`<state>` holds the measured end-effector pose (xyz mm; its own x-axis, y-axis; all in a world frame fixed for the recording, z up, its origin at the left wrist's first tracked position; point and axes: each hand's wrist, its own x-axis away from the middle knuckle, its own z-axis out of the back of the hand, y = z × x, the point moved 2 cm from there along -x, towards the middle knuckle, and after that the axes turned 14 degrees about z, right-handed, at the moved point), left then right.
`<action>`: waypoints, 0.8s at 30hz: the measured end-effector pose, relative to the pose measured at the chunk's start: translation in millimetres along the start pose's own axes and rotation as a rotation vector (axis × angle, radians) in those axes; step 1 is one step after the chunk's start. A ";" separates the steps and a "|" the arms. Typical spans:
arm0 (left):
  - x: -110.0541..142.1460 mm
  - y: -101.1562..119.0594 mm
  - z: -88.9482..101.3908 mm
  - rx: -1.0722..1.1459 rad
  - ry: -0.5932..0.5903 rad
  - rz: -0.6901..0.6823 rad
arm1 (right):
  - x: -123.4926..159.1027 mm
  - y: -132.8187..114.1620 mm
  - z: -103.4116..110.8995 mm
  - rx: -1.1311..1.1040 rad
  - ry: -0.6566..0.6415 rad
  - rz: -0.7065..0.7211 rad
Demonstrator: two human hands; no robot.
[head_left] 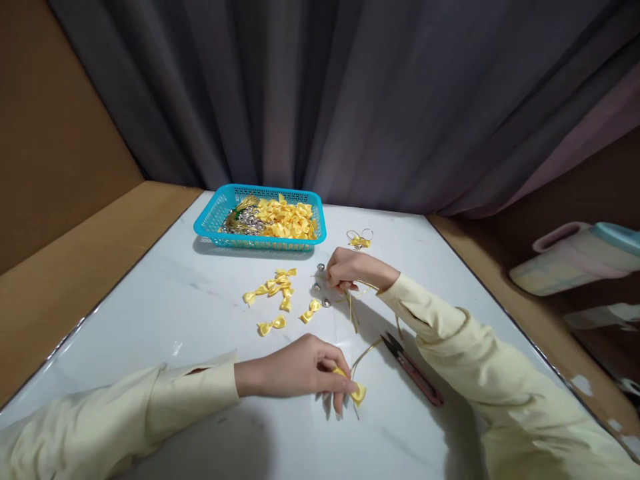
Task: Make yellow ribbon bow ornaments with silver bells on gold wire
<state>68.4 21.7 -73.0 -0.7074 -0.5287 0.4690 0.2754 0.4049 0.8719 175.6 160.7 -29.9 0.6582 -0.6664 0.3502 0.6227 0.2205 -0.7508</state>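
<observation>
My left hand pinches a yellow ribbon bow between thumb and fingers, low over the white table. A thin gold cord runs up from that bow. Farther back, my right hand is closed beside a few small silver bells; whatever its fingertips hold is hidden. More gold cords lie under and beside the right wrist. Several loose yellow bows are scattered left of the bells. A pair of thread snips rests below my right forearm.
At the back left stands a blue plastic basket with yellow bows, silver bells and a bundle of gold cords. A bow with looped cord lies behind my right hand. A pale tumbler stands at the right. Grey curtain hangs behind the table.
</observation>
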 end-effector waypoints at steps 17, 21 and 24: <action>1.3 -0.8 1.2 0.002 -0.026 -0.025 | -3.0 -16.2 1.2 0.116 -0.113 0.018; 1.1 -0.2 1.5 -0.011 -0.023 -0.023 | -7.6 -17.7 -2.0 0.148 -0.163 0.007; 0.3 -0.1 1.6 -0.007 -0.019 -0.023 | -10.0 -17.5 -4.4 0.166 -0.205 0.000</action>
<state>67.1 22.7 -73.1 -0.7259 -0.5237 0.4459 0.2629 0.3878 0.8835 156.3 160.4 -22.7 0.7196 -0.5122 0.4689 0.6724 0.3455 -0.6545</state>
